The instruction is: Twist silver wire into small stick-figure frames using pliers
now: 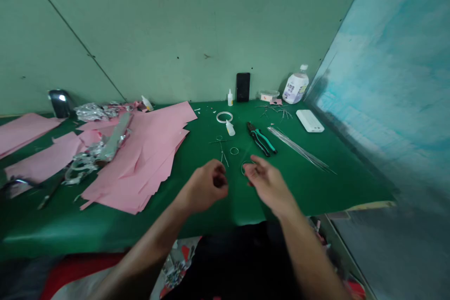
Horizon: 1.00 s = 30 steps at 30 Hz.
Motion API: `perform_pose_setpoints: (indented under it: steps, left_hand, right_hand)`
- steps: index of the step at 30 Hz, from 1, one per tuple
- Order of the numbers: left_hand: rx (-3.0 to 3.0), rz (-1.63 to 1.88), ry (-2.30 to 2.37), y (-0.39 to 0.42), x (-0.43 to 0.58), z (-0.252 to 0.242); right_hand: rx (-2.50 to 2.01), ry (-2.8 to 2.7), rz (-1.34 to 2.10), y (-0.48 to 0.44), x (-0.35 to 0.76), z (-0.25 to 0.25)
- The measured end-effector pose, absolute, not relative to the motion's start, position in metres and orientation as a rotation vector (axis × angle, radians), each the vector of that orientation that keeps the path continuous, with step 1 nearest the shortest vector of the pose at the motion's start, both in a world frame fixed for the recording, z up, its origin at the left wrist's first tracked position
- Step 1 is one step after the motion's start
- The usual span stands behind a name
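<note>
Your right grip point(269, 188) stands apart, its fingertips just beside a thin wire loop point(246, 167) over the green table point(225, 220), while your curled left grip point(206, 186) hides whether it is clamped on anything. Just beyond lie one small wire ring point(234, 151), one wire figure point(221, 150), and one pair of green-handled pliers point(260, 138). Farther right you have one bundle of straight wires point(298, 150), and two small glue bottles point(230, 127) stand toward the far edge.

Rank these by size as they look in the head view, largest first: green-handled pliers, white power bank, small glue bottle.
Green-handled pliers and white power bank look alike, so unranked; then small glue bottle.
</note>
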<state>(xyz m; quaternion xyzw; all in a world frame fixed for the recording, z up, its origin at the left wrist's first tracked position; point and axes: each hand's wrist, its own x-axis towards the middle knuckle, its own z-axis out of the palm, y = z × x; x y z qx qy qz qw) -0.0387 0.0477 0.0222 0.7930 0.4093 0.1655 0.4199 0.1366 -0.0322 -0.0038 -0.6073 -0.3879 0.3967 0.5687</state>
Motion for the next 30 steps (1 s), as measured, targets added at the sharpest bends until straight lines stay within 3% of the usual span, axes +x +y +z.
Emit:
perform_pose_setpoints:
  steps: [5,11,19,22,30]
  left_hand:
    - [2.081,0.335,0.924,0.032,0.004,0.012]
    - [2.496,0.174,0.865,0.096,0.053,-0.016]
    - [2.746,-0.377,0.615,0.127,0.095,-0.014]
    - [2.641,-0.278,0.536,0.136,0.094,-0.005]
    - [2.318,0.446,0.547,0.168,0.078,0.072]
  right_hand:
    - [-1.349,-0.72,0.865,-0.016,0.127,-0.024]
    - [-1.305,-0.317,0.718,-0.03,0.196,-0.024]
    - [-1.832,-0.806,0.725,-0.038,0.216,0.0]
    - [-1.9,-0.962,0.76,-0.019,0.221,0.006]
    - [-1.729,-1.354,0.589,0.052,0.233,0.044]
